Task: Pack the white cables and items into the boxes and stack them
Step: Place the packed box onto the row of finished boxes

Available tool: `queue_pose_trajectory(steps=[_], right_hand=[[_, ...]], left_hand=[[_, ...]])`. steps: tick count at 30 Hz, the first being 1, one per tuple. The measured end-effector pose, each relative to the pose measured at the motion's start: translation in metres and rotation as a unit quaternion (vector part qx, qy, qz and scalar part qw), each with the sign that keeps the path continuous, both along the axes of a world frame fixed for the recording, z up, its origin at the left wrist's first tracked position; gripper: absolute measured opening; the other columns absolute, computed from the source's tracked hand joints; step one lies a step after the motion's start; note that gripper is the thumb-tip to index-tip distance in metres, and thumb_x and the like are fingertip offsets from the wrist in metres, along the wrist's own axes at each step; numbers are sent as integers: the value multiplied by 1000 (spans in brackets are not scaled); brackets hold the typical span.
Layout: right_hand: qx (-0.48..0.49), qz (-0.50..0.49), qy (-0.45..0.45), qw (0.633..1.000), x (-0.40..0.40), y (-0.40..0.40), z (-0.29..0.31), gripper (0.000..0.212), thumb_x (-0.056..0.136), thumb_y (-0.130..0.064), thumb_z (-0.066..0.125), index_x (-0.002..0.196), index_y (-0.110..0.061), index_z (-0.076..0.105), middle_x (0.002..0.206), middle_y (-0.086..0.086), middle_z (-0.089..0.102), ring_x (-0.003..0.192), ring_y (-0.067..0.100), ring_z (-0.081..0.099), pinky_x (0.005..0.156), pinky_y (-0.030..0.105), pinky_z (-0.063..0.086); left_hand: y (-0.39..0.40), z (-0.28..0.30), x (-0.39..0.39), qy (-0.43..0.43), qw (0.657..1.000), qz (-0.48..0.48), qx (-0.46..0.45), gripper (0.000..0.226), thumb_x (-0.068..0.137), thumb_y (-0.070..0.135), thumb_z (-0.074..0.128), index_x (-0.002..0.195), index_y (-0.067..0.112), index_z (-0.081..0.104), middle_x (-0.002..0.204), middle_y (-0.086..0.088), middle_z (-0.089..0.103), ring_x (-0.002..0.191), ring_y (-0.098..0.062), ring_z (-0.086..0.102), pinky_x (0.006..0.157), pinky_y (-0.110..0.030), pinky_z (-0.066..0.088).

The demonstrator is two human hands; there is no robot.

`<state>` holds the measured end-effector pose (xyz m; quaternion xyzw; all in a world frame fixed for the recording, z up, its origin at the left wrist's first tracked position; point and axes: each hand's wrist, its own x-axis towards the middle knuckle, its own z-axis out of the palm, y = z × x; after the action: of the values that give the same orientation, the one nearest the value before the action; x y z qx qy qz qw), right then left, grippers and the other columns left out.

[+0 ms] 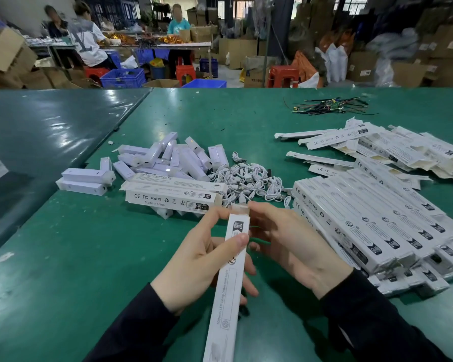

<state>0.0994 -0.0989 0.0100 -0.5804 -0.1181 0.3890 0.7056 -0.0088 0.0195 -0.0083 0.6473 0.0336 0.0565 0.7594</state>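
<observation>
I hold a long narrow white box [229, 280] upright-tilted in front of me. My left hand [196, 262] grips its middle, thumb across the front. My right hand [293, 244] touches the box's far end flap with its fingertips, fingers curled at the top. Behind it lies a heap of white cables [249, 178]. A pile of small white lamp units [168, 158] sits left of the cables. A stack of packed white boxes [372, 220] lies to my right.
Flat unfolded box sleeves [392, 150] spread at the far right of the green table [89, 257]. Two boxes [173, 194] lie ahead. A bundle of coloured wires [330, 107] lies at the far edge. People work at a distant table.
</observation>
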Motion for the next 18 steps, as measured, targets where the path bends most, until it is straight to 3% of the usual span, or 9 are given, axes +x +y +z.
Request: queue_pose_trajectory(steps=[3, 6, 13, 18], right_hand=[[-8, 5, -41, 999, -1, -1, 1, 20, 90, -24, 63, 98, -14, 79, 85, 5, 72, 68, 9, 62, 61, 23, 46], [-8, 0, -47, 999, -3, -1, 1, 18, 88, -22, 65, 95, -14, 79, 86, 6, 74, 69, 9, 63, 63, 23, 46], [-11, -17, -66, 998, -6, 0, 2, 15, 88, -18, 66, 91, -13, 80, 78, 4, 74, 64, 8, 61, 57, 19, 47], [-16, -14, -100, 995, -6, 0, 2, 18, 89, -15, 63, 87, -18, 81, 81, 1, 76, 65, 4, 62, 59, 20, 47]], left_hand=[[1, -1, 0, -1, 1000, 8, -6, 15, 89, 30, 62, 96, 31, 49, 72, -21, 65, 52, -36, 66, 47, -39, 56], [3, -2, 0, 2, 1000, 11, -8, 21, 87, 32, 65, 89, 34, 43, 72, -22, 66, 50, -36, 65, 45, -39, 55], [4, -2, 1, 0, 1000, 5, 5, 36, 87, 28, 63, 109, 27, 34, 72, -23, 65, 47, -32, 62, 44, -36, 54], [3, -1, 1, 6, 1000, 9, 1, 38, 86, 27, 62, 111, 26, 33, 72, -24, 65, 46, -33, 62, 43, -36, 53]])
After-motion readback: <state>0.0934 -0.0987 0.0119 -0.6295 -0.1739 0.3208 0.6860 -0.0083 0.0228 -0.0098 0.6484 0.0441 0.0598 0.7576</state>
